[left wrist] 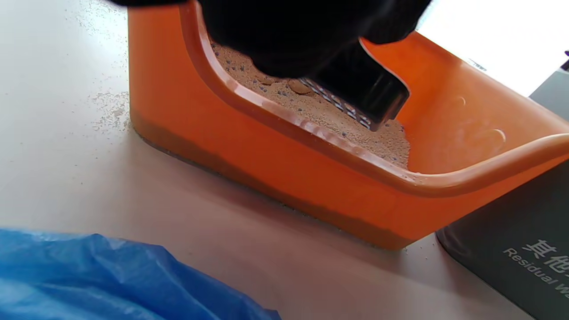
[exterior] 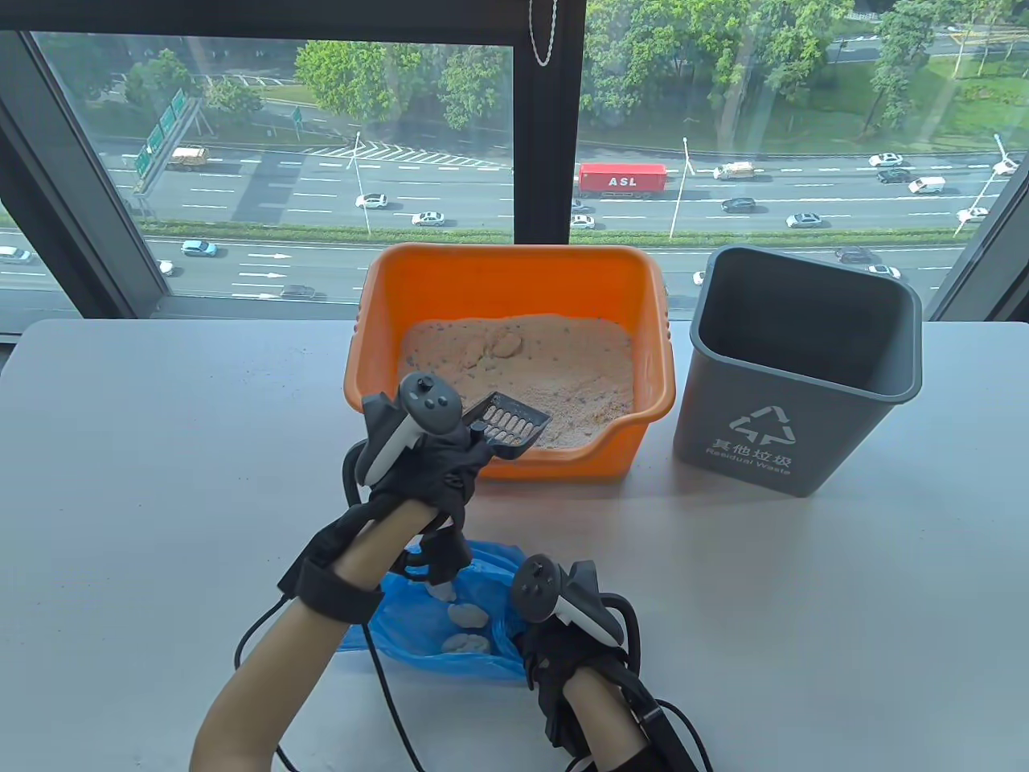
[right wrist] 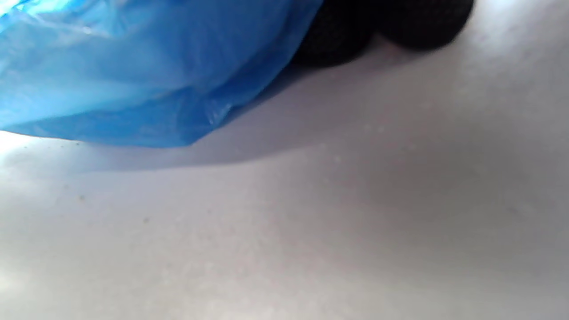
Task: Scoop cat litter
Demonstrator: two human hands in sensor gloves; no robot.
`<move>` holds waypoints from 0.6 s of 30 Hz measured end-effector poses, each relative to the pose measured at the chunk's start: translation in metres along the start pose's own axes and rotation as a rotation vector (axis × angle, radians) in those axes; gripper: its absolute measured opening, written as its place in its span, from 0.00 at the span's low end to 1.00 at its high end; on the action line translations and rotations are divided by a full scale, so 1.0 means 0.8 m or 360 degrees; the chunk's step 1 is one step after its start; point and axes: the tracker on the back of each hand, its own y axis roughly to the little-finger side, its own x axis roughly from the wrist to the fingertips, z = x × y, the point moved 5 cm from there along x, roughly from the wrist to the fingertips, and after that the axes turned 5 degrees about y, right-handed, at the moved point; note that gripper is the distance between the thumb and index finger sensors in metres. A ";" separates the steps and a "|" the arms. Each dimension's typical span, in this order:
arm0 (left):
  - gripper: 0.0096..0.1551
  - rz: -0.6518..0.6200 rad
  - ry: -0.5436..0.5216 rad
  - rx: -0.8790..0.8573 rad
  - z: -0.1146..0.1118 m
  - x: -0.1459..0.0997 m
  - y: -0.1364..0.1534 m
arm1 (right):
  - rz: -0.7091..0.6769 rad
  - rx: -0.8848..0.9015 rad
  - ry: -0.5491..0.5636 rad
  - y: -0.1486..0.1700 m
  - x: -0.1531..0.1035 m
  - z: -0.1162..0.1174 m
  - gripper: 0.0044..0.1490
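Note:
An orange litter box (exterior: 378,305) half full of sandy litter (exterior: 555,354) stands at the table's back middle. My left hand (exterior: 450,462) grips a black slotted scoop (exterior: 508,420) and holds it over the box's front rim, its blade above the litter; the scoop (left wrist: 355,95) and the box (left wrist: 284,173) also show in the left wrist view. A blue plastic bag (exterior: 418,623) lies open near the front with three grey clumps (exterior: 468,631) in it. My right hand (exterior: 563,655) holds the bag's right edge; the bag (right wrist: 133,75) shows in the right wrist view, with my fingers (right wrist: 382,26) at its edge.
A grey waste bin (exterior: 792,366) stands right of the litter box, close to it. Loose litter grains (left wrist: 109,111) lie on the table left of the box. The window is right behind the table's back edge.

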 end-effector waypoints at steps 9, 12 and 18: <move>0.39 0.0460 0.0034 0.0052 -0.005 0.082 -0.019 | -0.0004 0.0016 -0.0013 0.000 0.001 0.000 0.44; 0.39 0.0549 0.0058 0.0097 -0.010 0.104 -0.018 | -0.0007 0.0023 -0.0015 0.000 0.001 0.000 0.43; 0.38 0.0616 0.0064 0.0042 -0.005 0.137 -0.009 | -0.0007 0.0024 -0.0020 -0.001 0.002 0.000 0.43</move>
